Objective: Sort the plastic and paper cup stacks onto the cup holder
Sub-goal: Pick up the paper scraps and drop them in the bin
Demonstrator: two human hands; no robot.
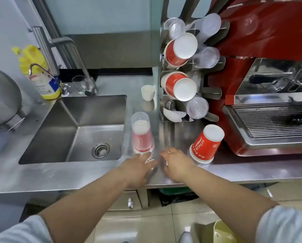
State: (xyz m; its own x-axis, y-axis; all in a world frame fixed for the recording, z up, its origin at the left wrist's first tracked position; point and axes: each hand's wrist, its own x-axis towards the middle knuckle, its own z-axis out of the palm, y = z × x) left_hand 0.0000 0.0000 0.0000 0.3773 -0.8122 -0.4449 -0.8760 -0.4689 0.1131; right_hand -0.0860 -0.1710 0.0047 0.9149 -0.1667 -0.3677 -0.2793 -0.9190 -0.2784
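Both arms reach over the steel counter [97, 174]. The left hand [138, 170] and right hand [175, 165] lie low and close together near the front edge, fingers spread and loose. Something clear and blurred seems to sit between them, but I cannot tell whether either hand grips it.

Two stacks wait, upside down on the counter: a clear plastic stack [141, 133] over a red cup just beyond the left hand, and a red paper stack [206, 143] just right of the right hand. The holder [206, 92] at the back already carries red and clear stacks.

I'd separate clear from red first, one hand steadying the base, then take each stack low around its wall, without squeezing, and slide it onto a bare peg.
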